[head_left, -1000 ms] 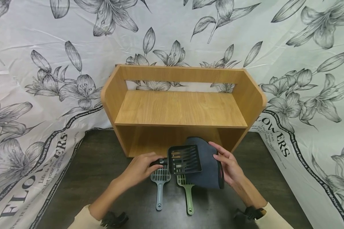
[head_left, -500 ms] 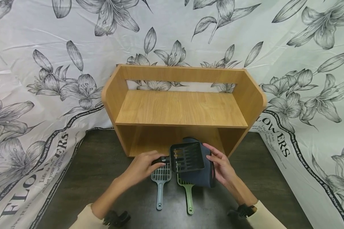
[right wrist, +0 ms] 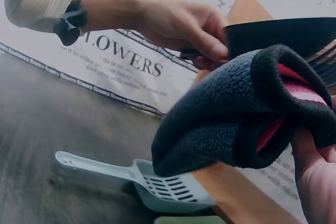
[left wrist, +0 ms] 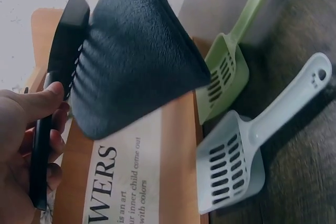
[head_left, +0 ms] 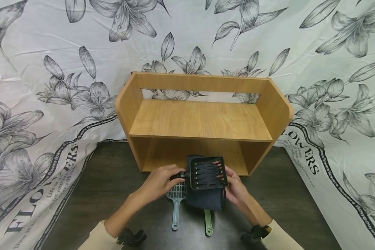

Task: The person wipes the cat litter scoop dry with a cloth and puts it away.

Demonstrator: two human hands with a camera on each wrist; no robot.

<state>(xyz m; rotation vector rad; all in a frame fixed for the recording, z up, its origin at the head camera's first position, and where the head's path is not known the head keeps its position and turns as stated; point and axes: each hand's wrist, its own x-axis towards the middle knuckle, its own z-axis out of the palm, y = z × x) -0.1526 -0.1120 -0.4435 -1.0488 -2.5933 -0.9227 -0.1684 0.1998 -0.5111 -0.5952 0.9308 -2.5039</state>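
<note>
My left hand (head_left: 160, 180) grips the handle of a black slotted litter scoop (left wrist: 71, 30), its head raised above the table. Just behind the scoop hangs a dark blue-grey fabric piece (head_left: 204, 200), folded over, with black binding and a red-pink inside seen in the right wrist view; its exact kind cannot be told. My right hand (head_left: 237, 189) holds that fabric by its right edge, the thumb showing and some fingers hidden by scoop and cloth. Below lie a pale blue slotted scoop (head_left: 176, 215) and a green slotted scoop (head_left: 208, 222), the green one's head covered by the fabric in the head view.
A two-level wooden shelf (head_left: 203, 118) stands behind the hands on the dark table (head_left: 112, 194). White cloth with printed flowers (head_left: 50, 114) hangs at the back and sides.
My right hand and the fabric have moved left, further behind the black scoop. The scoop has shifted slightly right. The head view has also moved a little.
</note>
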